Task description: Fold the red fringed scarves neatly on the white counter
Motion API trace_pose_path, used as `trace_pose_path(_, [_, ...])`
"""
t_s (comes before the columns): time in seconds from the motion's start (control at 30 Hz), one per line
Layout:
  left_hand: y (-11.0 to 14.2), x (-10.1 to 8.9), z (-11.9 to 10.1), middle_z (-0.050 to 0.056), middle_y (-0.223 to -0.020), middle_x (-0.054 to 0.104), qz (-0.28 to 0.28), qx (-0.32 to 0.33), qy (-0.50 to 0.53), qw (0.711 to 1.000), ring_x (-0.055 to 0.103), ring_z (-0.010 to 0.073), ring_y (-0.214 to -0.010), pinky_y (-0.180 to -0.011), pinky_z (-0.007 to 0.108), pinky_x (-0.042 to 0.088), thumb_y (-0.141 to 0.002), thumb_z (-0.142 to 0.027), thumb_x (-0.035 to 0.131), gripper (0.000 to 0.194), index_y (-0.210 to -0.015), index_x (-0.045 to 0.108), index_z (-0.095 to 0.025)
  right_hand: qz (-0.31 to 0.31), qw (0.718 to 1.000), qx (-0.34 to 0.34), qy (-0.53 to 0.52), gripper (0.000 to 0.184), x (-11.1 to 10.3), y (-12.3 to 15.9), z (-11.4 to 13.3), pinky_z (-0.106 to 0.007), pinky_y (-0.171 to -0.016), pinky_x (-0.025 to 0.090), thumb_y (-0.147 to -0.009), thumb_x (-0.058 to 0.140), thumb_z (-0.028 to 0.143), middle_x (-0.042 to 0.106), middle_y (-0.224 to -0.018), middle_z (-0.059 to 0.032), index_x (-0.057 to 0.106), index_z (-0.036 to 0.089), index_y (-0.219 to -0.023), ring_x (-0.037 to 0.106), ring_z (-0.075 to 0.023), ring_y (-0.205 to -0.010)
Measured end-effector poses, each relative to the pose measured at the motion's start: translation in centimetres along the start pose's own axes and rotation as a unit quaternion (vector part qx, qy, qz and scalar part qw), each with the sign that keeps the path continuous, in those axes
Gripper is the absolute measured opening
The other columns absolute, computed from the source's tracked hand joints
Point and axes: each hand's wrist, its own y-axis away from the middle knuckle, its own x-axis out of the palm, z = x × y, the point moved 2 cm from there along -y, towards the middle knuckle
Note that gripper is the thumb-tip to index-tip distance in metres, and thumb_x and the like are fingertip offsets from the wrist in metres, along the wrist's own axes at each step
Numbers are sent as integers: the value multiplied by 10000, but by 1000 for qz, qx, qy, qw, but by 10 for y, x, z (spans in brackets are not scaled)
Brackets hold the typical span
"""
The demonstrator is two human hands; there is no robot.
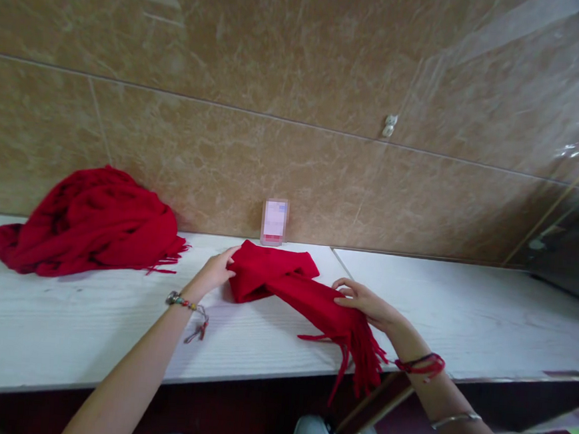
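Note:
A red fringed scarf [265, 268] lies on the white countertop, folded over at its left part. Its loose strip slants down to the right, and the fringe hangs over the counter's front edge. My left hand [215, 273] grips the left edge of the folded part, fingers on the cloth. On the strip near the fringe is my right hand [365, 303], its curled fingers holding the cloth's upper edge; some fingertips are hard to make out.
At the left, a heaped red fringed cloth [98, 229] sits against the brown tiled wall [223, 165]. A phone-like blurred rectangle [274, 221] leans on the wall behind the scarf. A dark box-like object [575, 246] stands at the far right. The white countertop [462, 317] has a front edge.

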Motion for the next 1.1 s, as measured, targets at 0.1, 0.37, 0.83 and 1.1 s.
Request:
trace_pose_path(0.1, [-2, 2, 10, 83, -1035, 608, 55, 8, -7, 998, 562, 193, -959, -863, 302, 431, -641, -33, 472, 648, -1276, 417, -155, 19, 988, 25, 149, 331, -6, 7, -7, -239, -578, 460, -655, 646, 364, 617, -810, -3, 550, 188, -918, 588, -132, -664])
trace_pose_path(0.37, [16, 35, -52, 96, -1308, 420, -84, 270, -143, 948, 339, 238, -1238, -1027, 410, 281, -780, -305, 541, 464, -1230, 476, -214, -169, 895, -31, 411, 473, -28, -51, -2, -317, -762, 453, -773, 546, 300, 651, -972, -132, 476, 131, -1209, 607, -223, -879])
trace_pose_path(0.83, [23, 54, -60, 4, -1257, 532, 147, 315, -174, 921, 378, 142, -1241, -1057, 417, 207, -746, 9, 349, 542, -1194, 513, -248, -107, 739, -148, 649, 501, -22, -127, -7, -274, -796, 430, -821, 350, 60, 628, -1086, -110, 439, 227, -1285, 595, -200, -959])
trace_pose_path(1.1, [51, 59, -80, -26, -1251, 535, 229, 318, -103, 914, 307, 200, -1283, -1048, 525, 129, -730, -35, 387, 577, -1214, 495, -328, -140, 742, -68, 652, 522, -34, -135, -18, -328, -822, 417, -853, 301, 63, 647, -993, -124, 367, 260, -1332, 594, -197, -936])
